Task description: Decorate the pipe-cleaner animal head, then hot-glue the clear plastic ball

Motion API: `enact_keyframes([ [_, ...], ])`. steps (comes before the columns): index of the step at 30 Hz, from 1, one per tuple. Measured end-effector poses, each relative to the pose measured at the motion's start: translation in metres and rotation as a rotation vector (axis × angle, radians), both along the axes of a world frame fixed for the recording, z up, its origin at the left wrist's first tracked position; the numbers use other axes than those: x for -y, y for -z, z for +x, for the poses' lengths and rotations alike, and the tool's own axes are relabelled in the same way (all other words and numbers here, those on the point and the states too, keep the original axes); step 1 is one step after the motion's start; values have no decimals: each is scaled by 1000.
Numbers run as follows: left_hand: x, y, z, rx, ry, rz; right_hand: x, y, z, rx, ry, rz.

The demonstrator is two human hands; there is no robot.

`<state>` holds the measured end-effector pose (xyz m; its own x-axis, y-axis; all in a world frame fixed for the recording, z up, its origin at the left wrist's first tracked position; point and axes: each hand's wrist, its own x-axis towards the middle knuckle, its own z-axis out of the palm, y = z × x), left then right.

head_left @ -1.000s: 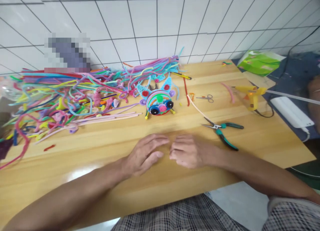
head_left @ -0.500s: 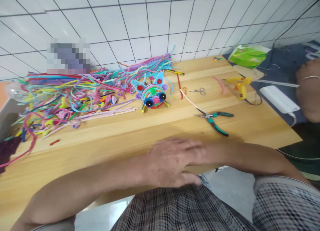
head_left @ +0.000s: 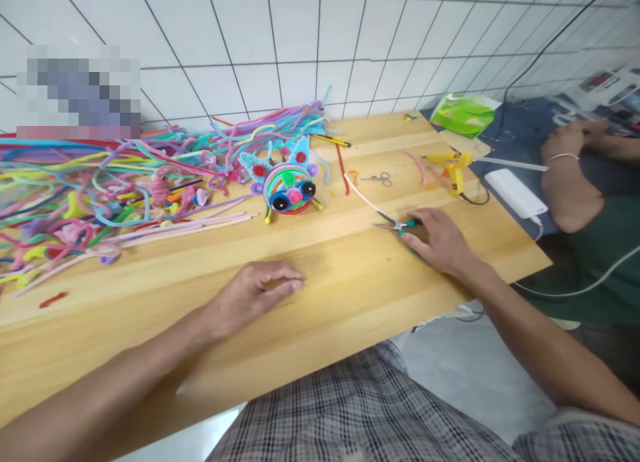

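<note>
My right hand (head_left: 443, 242) is closed around the green-and-black handles of a pair of pliers (head_left: 400, 226), which lies on the table with its jaws pointing left. One end of a pale pipe cleaner (head_left: 363, 195) is at the jaws; whether they grip it I cannot tell. Resting on the bare wood, my left hand (head_left: 253, 295) holds nothing, its fingers loosely curved with a gap to the thumb. Beyond it stands a colourful pipe-cleaner animal head (head_left: 289, 187) with blue ears, black eyes and a pink nose.
Pipe cleaners (head_left: 165, 182) are heaped along the left and back. Small scissors (head_left: 383, 179), a yellow cutter (head_left: 334, 141) and a yellow glue gun (head_left: 454, 170) lie farther back. At right are a white power strip (head_left: 517, 193), a green packet (head_left: 463, 114) and another person's arm (head_left: 573, 182).
My hands were together at the table's front edge, one over the other. They have parted: the right has taken hold of the pliers' handles, and the left has moved left onto the table.
</note>
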<state>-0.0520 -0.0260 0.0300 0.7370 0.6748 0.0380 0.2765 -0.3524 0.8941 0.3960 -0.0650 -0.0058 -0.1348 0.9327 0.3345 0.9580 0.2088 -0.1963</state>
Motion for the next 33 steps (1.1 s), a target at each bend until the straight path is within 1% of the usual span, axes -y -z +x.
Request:
enact_keyframes([
  [3,-7,9,-3,24,-90,4,-8,4,0,23,41,14],
  [5,-10,15,-2,49,-130,9,-23,4,-2,-1,73,11],
  [8,-13,21,-2,51,-130,14,-59,5,-1,-82,154,-25],
  [11,-12,22,-3,52,-124,20,-97,7,4,-144,243,-26],
  [13,-11,22,-5,53,-127,32,-119,6,11,-145,251,-13],
  [16,-11,23,-5,57,-120,56,-141,3,18,-101,211,47],
  [19,-12,25,-5,52,-101,71,-150,1,12,-39,137,79],
  [21,-13,26,-5,52,-90,80,-153,2,0,8,47,42],
  [23,-13,28,-5,57,-88,94,-160,3,-10,62,-32,-33],
  [25,-13,29,-6,63,-82,115,-170,1,-15,95,-24,-87],
  [26,-13,29,-6,66,-75,129,-176,-2,-16,97,18,-88],
  [28,-13,30,-6,79,-60,161,-186,-8,-17,81,88,-42],
  [29,-13,30,-5,82,-53,172,-189,-10,-21,68,90,-9],
  [31,-12,30,-5,89,-45,187,-189,-11,-34,43,-8,26],
  [33,-12,29,-4,85,-43,190,-186,-8,-55,46,-185,-10],
])
